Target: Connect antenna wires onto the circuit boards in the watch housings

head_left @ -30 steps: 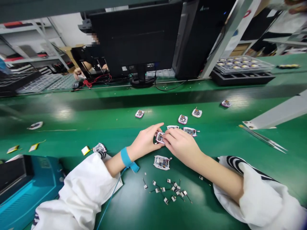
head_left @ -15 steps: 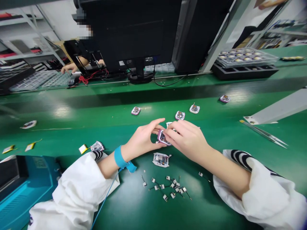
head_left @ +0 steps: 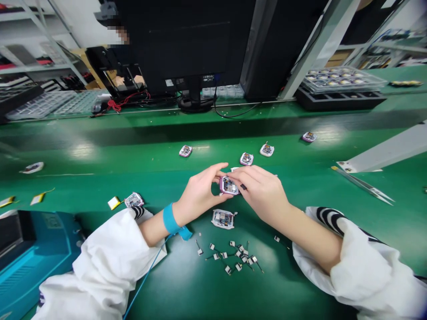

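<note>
My left hand (head_left: 200, 187) holds an opened watch case (head_left: 229, 186) between thumb and fingers. The case has a purple edge, and its bare circuit board faces up. Curled over its right side, my right hand (head_left: 265, 192) has fingertips at the upper rim. A small dark part (head_left: 243, 187) shows among those right fingers; its kind is not clear. Just below lies another opened case, white-rimmed (head_left: 223, 219). Nearer me are several small pale square parts with short black leads (head_left: 245, 255). A white-rimmed case (head_left: 235, 169) is partly hidden behind my right hand.
More opened cases (head_left: 247, 158) lie beyond my hands. Tweezers (head_left: 363, 186) rest at right by a grey metal bracket (head_left: 387, 149). Battery cells (head_left: 114, 203) and a teal machine (head_left: 50, 253) are at left. A monitor (head_left: 190, 44) stands behind; a blue cord (head_left: 147, 275) trails from my left wristband.
My right fingers have drawn back from over the board to the case's upper right edge, so more of the board shows. The dark part has come into sight. The view has shifted slightly.
</note>
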